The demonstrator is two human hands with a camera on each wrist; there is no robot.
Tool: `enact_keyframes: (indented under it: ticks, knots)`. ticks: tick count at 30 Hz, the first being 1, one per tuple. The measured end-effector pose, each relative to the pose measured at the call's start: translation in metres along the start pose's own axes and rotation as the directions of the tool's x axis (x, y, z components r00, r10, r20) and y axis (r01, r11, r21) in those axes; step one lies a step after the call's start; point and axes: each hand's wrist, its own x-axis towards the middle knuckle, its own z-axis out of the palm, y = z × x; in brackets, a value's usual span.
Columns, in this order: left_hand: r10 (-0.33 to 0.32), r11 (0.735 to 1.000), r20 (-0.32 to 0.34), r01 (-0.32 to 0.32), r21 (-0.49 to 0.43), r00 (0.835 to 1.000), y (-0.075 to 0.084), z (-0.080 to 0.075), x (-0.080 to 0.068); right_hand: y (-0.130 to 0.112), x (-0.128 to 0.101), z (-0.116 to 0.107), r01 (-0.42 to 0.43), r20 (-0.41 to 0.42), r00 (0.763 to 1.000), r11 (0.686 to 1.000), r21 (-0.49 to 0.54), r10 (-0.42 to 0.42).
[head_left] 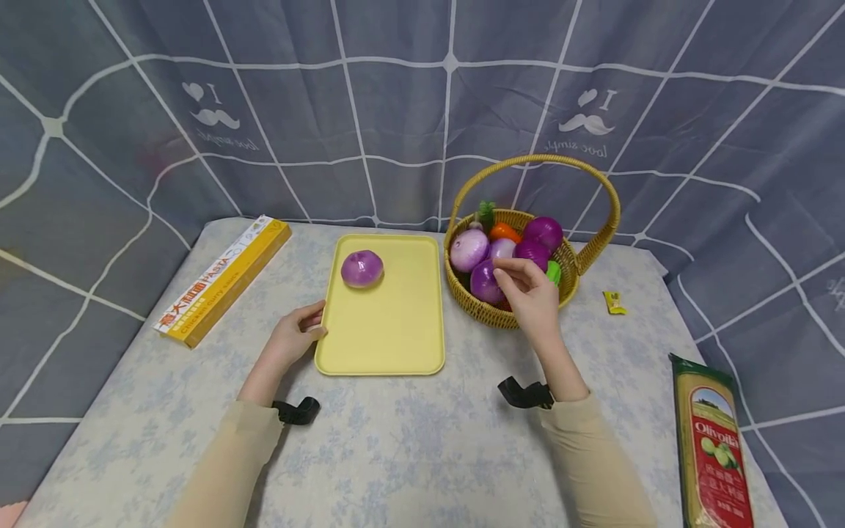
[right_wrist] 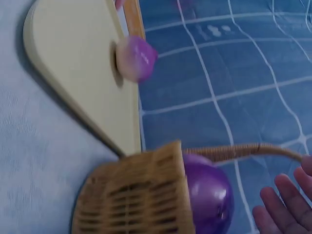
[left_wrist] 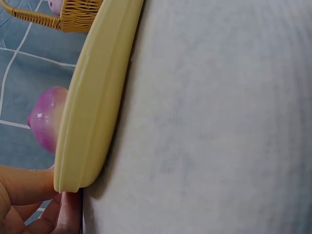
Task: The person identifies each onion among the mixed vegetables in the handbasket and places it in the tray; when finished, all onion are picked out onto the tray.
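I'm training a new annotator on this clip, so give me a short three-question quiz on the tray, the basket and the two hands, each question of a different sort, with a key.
1. True or false: the yellow tray holds two onions.
2. Which hand touches the tray's edge? A) left hand B) right hand C) both
3. Fill in: the right hand reaches over the wicker ____ of purple onions.

Key
1. False: a single onion lies on the tray.
2. A: the left hand rests at the tray's near left edge, while the right hand is over the basket.
3. basket
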Motion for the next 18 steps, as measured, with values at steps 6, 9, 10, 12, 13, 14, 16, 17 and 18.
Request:
enact_keyframes:
  ticks: [6, 9, 10, 12, 13, 14, 16, 17, 18]
  knots:
    - [-0.002, 1.0, 0.005, 0.002, -0.008, 1.0, 0.001, -0.001, -0.001, 0.011, 0.005, -0.02, -0.082, -0.007, 0.997, 0.996, -0.022, 0.082]
    - [-0.005, 1.0, 0.004, 0.005, -0.002, 1.0, 0.001, -0.001, -0.001, 0.014, 0.007, -0.024, -0.11, 0.009, 0.994, 0.993, -0.043, 0.11]
    - [-0.005, 1.0, 0.003, 0.005, 0.001, 1.0, 0.001, -0.001, -0.001, 0.015, 0.008, -0.025, -0.112, 0.016, 0.993, 0.992, -0.057, 0.113]
    - [-0.006, 1.0, 0.002, 0.006, 0.007, 1.0, 0.0, -0.001, -0.001, 0.017, 0.009, -0.026, -0.11, 0.035, 0.993, 0.991, -0.082, 0.113]
    - [-0.007, 1.0, 0.002, 0.007, 0.008, 1.0, 0.0, -0.001, 0.0, 0.018, 0.01, -0.026, -0.108, 0.048, 0.993, 0.99, -0.094, 0.112]
    - [-0.008, 1.0, 0.002, 0.008, 0.009, 1.0, 0.0, -0.001, 0.0, 0.02, 0.012, -0.027, -0.106, 0.063, 0.991, 0.988, -0.109, 0.114]
    - [-0.008, 1.0, 0.004, 0.008, 0.009, 1.0, -0.001, -0.001, 0.0, 0.023, 0.014, -0.027, -0.105, 0.103, 0.987, 0.985, -0.14, 0.12]
    - [-0.006, 1.0, 0.005, 0.006, 0.012, 1.0, -0.002, -0.001, 0.001, 0.025, 0.015, -0.028, -0.111, 0.122, 0.984, 0.981, -0.159, 0.131]
    - [-0.004, 1.0, 0.005, 0.004, 0.014, 1.0, -0.002, -0.001, 0.001, 0.026, 0.016, -0.028, -0.117, 0.141, 0.98, 0.977, -0.181, 0.143]
